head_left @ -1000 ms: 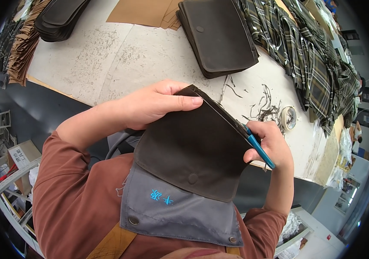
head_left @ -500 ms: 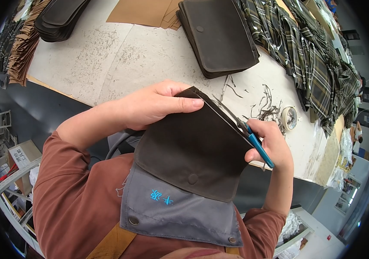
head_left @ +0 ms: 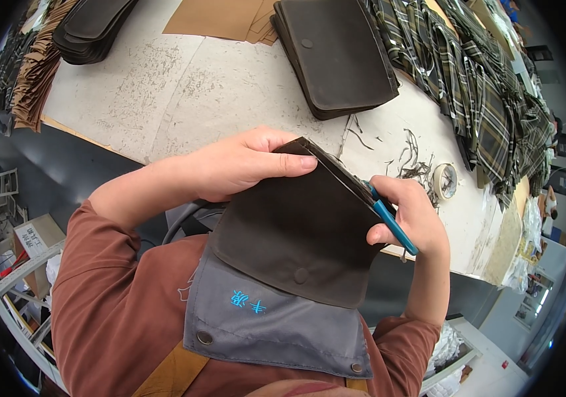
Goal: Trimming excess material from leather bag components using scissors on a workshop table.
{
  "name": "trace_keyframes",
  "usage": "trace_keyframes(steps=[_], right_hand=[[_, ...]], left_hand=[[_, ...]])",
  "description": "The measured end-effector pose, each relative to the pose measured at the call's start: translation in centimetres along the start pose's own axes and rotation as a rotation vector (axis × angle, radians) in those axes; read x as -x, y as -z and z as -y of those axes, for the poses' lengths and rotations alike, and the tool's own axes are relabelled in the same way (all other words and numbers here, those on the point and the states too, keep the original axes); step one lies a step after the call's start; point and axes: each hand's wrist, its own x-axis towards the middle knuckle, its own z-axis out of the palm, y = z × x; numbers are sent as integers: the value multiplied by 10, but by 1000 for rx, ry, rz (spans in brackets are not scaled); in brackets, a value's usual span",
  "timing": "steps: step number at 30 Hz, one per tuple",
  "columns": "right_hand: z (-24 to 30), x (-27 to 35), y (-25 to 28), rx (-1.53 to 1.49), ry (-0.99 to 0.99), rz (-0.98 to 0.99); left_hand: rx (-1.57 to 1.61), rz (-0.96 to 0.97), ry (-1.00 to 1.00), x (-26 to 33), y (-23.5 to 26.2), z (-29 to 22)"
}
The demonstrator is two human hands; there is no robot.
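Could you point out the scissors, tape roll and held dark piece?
Scissors [head_left: 395,228]: head view, on the blue handle.
Tape roll [head_left: 438,182]: head view, left side of its rim.
Dark piece [head_left: 296,225]: head view, middle of its face.

Free tabletop [head_left: 197,99] beyond left hand [head_left: 246,164]

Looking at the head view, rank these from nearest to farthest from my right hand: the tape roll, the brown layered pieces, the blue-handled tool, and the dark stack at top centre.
1. Blue-handled tool: in your right hand.
2. Tape roll: just right of it.
3. Dark stack: top centre.
4. Brown layered pieces: far upper left.
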Motion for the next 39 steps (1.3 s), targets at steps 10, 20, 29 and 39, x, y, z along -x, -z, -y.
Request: trace_keyframes(steps=[10,20,29,39], right_hand=[[-2,2,-2,13,0,-53],[-23,12,-5,-168,27,-229],[-11,47,-10,-650,-240,-261],[2,61,-32,-747,-177,-270]], left_hand=[[-15,-1,2,-2,-1,-1],[-92,-44,29,-1,3,6],[121,-141,24,4,33,16],[-11,665,248,-51,35,-3]])
